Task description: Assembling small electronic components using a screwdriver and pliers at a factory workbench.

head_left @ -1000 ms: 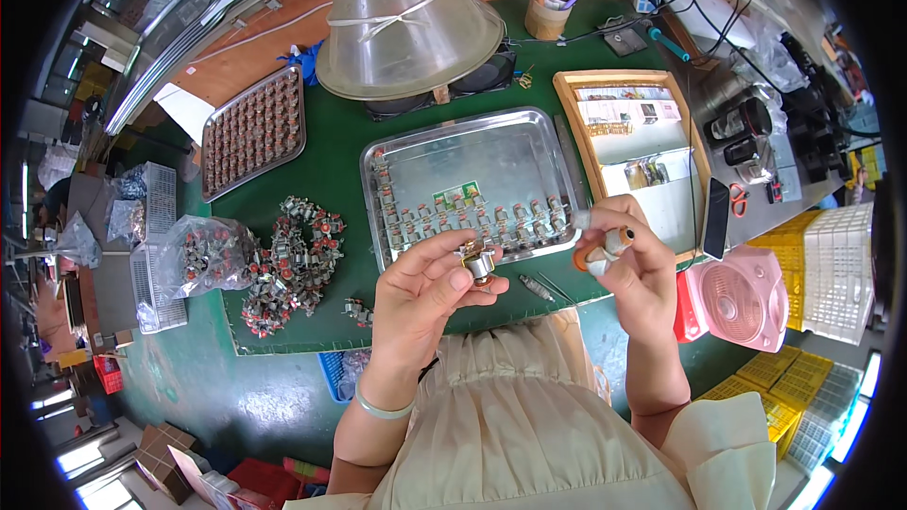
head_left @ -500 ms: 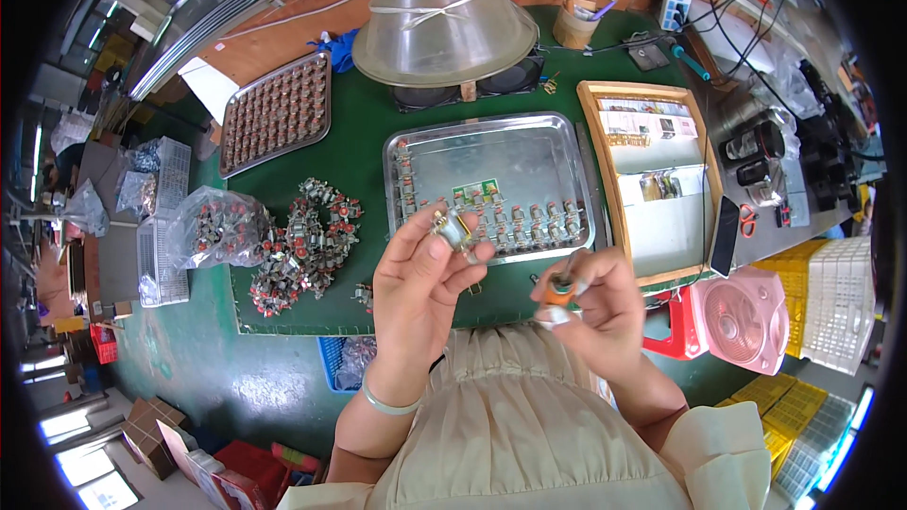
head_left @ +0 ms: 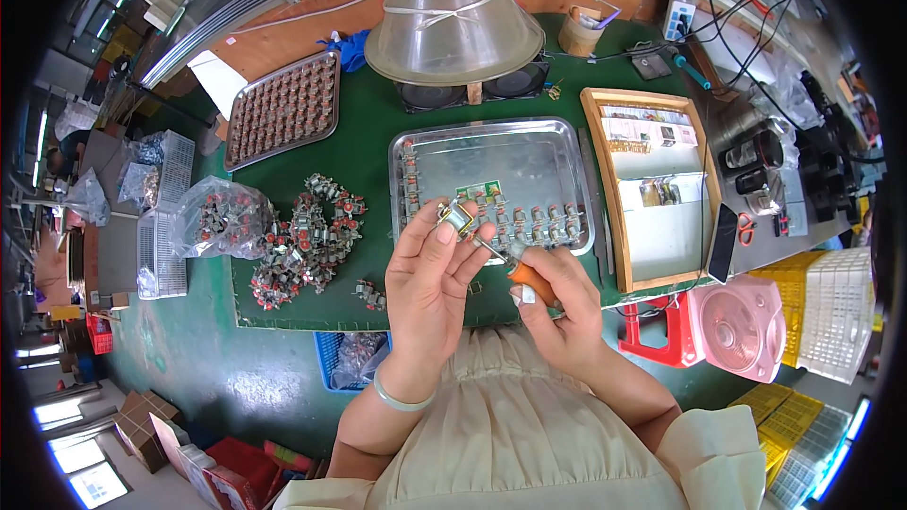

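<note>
In front of me, my left hand [head_left: 430,264] pinches a small metal-framed electrical part [head_left: 456,218] between thumb and fingers, raised over the near edge of a metal tray [head_left: 397,227]. My right hand [head_left: 562,307] grips a screwdriver [head_left: 531,281] by its orange handle. Its thin metal shaft points up and left toward the part; whether the tip touches it I cannot tell. Similar small parts [head_left: 534,227] stand in rows along the tray's left and near sides. A small green board [head_left: 482,191] lies among them, partly covered.
Left of the tray lie a heap of similar parts [head_left: 307,236] and a clear bag [head_left: 222,217] of more. A filled tray [head_left: 283,111] sits at the far left. A metal hood [head_left: 453,28] stands behind; a wooden-framed case [head_left: 619,217] is on the right, beside a phone [head_left: 723,241].
My right hand has swung the screwdriver leftward and in, so its shaft now points at the part. My left hand keeps hold of the part, and the view has shifted slightly.
</note>
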Demonstrator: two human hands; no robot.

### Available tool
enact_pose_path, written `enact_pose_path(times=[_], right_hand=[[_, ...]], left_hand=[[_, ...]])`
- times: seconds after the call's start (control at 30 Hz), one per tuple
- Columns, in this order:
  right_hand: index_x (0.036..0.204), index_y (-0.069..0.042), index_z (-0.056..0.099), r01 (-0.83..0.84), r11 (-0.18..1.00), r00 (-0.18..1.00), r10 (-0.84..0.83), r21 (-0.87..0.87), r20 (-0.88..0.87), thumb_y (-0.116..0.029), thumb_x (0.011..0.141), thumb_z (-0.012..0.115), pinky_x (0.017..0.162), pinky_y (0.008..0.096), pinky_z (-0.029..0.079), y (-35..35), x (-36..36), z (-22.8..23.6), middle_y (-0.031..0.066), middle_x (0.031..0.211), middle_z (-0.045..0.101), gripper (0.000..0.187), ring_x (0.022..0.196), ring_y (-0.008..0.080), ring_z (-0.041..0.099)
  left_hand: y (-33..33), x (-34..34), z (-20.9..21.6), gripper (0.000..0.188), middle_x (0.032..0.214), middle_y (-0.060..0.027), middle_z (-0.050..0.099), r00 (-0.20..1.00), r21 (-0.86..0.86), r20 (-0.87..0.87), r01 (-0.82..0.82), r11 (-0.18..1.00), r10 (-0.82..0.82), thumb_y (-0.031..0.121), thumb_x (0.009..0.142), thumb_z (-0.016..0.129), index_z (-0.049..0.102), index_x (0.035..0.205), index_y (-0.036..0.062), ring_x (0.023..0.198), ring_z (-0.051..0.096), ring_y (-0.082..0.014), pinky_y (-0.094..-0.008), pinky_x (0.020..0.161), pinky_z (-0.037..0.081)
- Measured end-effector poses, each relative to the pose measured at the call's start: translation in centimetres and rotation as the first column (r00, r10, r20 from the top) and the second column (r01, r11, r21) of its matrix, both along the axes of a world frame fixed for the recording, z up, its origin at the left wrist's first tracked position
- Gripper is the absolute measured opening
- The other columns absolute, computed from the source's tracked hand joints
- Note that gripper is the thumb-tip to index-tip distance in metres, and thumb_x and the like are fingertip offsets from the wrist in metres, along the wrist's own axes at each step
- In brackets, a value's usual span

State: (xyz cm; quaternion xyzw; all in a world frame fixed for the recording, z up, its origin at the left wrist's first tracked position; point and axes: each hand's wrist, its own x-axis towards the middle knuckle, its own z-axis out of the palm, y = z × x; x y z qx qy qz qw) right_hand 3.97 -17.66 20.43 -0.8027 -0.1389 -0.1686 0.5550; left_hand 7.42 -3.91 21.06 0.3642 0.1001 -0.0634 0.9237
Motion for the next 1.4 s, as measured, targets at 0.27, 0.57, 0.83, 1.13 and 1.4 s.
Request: enact_pose_path(times=[0.27,0.57,0.83,1.13,1.4], right_hand=[[0.108,0.002,0.051,-0.012,0.897,0.924,0.179,0.443,-0.337,-0.009,0.084,0.049,0.047,0.0229,0.039,0.0,-0.9,-1.1,0.0088,0.072,0.052,0.026,0.054,0.0137,0.046],[0.104,0.000,0.045,0.158,0.510,0.650,0.591,0.846,-0.478,-0.019,0.085,0.048,0.038,0.0227,0.035,-2.1,0.0,-0.4,0.0102,0.064,0.050,0.026,0.044,0.0120,0.043],[0.101,0.004,0.049,-0.046,0.997,0.990,0.038,0.059,0.133,-0.007,0.072,0.066,0.054,0.0188,0.039,-6.0,1.4,2.0,0.0126,0.088,0.049,0.036,0.072,0.0140,0.052],[0.123,0.006,0.029,-0.176,0.948,0.984,0.160,0.265,0.084,0.002,0.082,0.049,0.072,0.0288,0.048,-4.0,2.3,2.6,0.0200,0.102,0.050,0.045,0.088,0.0215,0.055],[0.123,0.004,0.030,-0.205,0.906,0.977,0.209,0.371,0.030,-0.001,0.084,0.048,0.073,0.0281,0.048,-3.7,3.0,2.2,0.0198,0.104,0.050,0.043,0.089,0.0203,0.054]], left_hand=[[-0.4,0.0,-0.1,0.029,0.103,-0.0139,0.057,0.999,0.063,0.040,-0.018,0.998,0.015,0.009,0.085,0.051,0.046,0.113,0.0031,0.090,0.059,-0.0249,-0.0298,0.074,0.051],[0.1,0.0,0.0,0.030,0.103,-0.0150,0.057,0.996,0.084,0.081,0.031,0.996,-0.037,0.008,0.084,0.052,0.046,0.113,0.0025,0.088,0.060,-0.0258,-0.0301,0.074,0.051],[0.7,-0.5,-0.5,0.028,0.097,-0.0129,0.059,0.896,0.564,0.329,0.066,0.823,-0.297,-0.002,0.077,0.056,0.053,0.105,0.0005,0.081,0.062,-0.0215,-0.0270,0.072,0.050],[0.1,-0.4,-0.1,0.027,0.084,-0.0089,0.062,0.786,0.885,0.304,-0.024,0.465,-0.538,-0.005,0.068,0.062,0.059,0.094,0.0012,0.070,0.062,-0.0146,-0.0234,0.063,0.049],[0.0,-0.1,-0.1,0.027,0.081,-0.0085,0.062,0.785,0.878,0.289,0.011,0.479,-0.548,-0.005,0.068,0.062,0.059,0.094,0.0012,0.068,0.061,-0.0143,-0.0236,0.062,0.049]])
